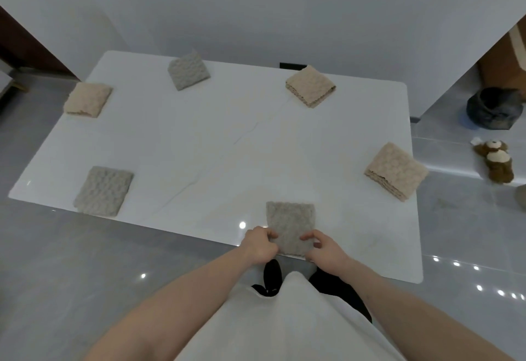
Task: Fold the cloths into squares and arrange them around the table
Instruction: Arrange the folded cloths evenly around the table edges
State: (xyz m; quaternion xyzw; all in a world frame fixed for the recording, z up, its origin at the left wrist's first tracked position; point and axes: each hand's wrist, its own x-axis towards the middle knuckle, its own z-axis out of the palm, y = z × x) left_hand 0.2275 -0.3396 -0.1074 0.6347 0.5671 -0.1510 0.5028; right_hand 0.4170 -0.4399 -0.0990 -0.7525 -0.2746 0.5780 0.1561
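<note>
Placement is the step in hand — left hand [260, 244] and right hand [324, 249] pinch the grey cloth [290, 225] at the table [227, 138] near edge, five folded squares already ringing it — release likely next.

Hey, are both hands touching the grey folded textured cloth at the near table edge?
Touching. The head view shows the left hand and right hand pinching the near corners of the grey folded cloth.
</note>
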